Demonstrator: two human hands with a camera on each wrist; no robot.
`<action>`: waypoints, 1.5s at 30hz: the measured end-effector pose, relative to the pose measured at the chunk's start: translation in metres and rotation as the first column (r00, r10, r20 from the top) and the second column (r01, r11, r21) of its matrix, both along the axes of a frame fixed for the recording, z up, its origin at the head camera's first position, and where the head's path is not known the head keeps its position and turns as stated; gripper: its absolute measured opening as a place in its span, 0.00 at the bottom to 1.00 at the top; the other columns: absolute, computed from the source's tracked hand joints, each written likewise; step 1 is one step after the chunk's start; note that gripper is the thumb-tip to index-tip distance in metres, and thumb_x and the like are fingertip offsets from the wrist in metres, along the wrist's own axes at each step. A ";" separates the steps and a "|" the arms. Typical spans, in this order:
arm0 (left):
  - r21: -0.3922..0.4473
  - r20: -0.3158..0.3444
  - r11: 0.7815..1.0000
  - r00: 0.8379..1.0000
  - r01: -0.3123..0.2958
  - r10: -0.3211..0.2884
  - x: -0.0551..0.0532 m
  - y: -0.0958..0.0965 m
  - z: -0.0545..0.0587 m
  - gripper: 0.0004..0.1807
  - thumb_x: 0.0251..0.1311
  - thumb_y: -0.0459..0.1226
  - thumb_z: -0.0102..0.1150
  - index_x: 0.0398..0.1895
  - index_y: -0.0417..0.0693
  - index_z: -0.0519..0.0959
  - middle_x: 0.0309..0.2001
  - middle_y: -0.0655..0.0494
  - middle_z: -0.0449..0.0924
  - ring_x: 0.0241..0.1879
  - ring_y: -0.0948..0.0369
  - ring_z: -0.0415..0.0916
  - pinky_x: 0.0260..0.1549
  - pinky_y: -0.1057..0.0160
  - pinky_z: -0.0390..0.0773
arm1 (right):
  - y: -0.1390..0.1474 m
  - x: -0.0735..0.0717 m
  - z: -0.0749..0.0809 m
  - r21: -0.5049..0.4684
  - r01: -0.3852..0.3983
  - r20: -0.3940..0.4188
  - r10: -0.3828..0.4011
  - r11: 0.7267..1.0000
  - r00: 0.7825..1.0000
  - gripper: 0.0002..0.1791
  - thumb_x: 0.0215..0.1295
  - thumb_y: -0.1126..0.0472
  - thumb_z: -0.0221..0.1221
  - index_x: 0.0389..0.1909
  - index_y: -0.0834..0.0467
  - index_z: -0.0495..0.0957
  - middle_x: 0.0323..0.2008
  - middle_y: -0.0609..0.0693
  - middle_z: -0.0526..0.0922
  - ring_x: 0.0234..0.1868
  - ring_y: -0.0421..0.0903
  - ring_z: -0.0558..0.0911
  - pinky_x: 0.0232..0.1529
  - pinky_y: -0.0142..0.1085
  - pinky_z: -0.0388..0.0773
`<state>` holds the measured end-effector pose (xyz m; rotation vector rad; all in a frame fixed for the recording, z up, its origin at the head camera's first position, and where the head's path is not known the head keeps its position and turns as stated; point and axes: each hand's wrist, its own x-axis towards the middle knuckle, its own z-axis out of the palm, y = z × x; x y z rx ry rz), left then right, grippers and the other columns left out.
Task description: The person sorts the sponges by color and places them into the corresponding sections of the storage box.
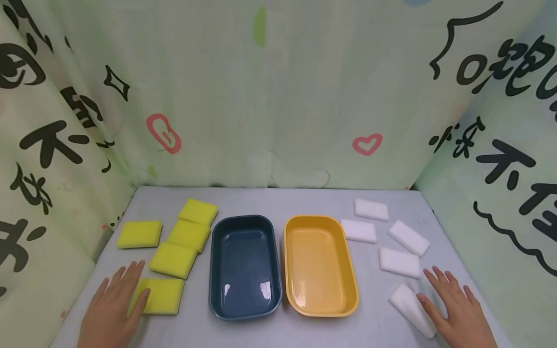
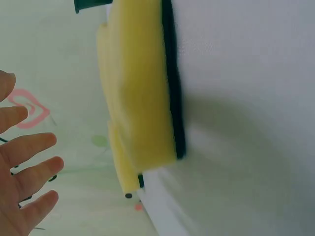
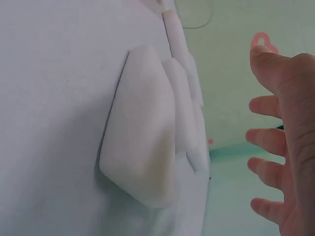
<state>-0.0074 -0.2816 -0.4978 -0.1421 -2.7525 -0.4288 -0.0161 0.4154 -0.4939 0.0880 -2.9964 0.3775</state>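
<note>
My left hand (image 1: 112,309), fingers spread, hovers at the left, overlapping the nearest yellow sponge (image 1: 163,296) in the head view. In the left wrist view that sponge (image 2: 140,88) shows a dark green scouring layer beneath, and the fingers (image 2: 32,147) hold nothing. Several more yellow sponges (image 1: 174,258) lie behind it. On the right, my right hand (image 1: 463,309) is spread too, its thumb over the edge of the nearest white sponge block (image 1: 411,309) in the head view. The right wrist view shows this white block (image 3: 138,128) apart from the fingers (image 3: 266,140).
A dark blue tray (image 1: 245,315) and a yellow tray (image 1: 319,313) stand side by side mid-table, between the sponge groups. Several other white blocks (image 1: 399,262) lie right of the yellow tray. Printed curtains (image 1: 270,121) hang behind and beside the table (image 1: 278,193).
</note>
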 end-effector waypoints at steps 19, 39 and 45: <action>0.171 -0.191 0.985 0.982 0.036 -0.002 -0.005 0.048 -0.003 0.28 0.59 0.31 0.70 0.65 0.44 0.80 0.50 0.44 0.89 0.48 0.43 0.85 0.50 0.49 0.74 | -0.017 -0.007 -0.011 -0.183 -0.088 -0.308 0.028 0.979 0.951 0.36 0.65 0.60 0.71 0.73 0.55 0.73 0.67 0.68 0.77 0.79 0.23 0.54 0.69 0.09 0.39; 0.387 0.217 0.915 0.976 -0.114 0.030 -0.010 0.093 -0.002 0.27 0.74 0.38 0.61 0.75 0.55 0.72 0.68 0.55 0.80 0.65 0.52 0.79 0.59 0.58 0.81 | -0.023 -0.028 -0.011 -0.226 0.043 -0.141 -0.077 0.973 0.987 0.33 0.69 0.54 0.68 0.73 0.53 0.72 0.61 0.71 0.80 0.59 0.72 0.78 0.51 0.58 0.71; 0.533 0.356 0.824 0.935 -0.189 -0.016 -0.011 0.106 -0.001 0.28 0.77 0.40 0.56 0.78 0.55 0.68 0.72 0.58 0.76 0.67 0.54 0.78 0.62 0.54 0.82 | -0.023 -0.039 -0.013 -0.239 0.000 -0.160 -0.039 0.971 0.986 0.32 0.68 0.56 0.69 0.72 0.56 0.73 0.62 0.69 0.80 0.61 0.70 0.76 0.56 0.61 0.69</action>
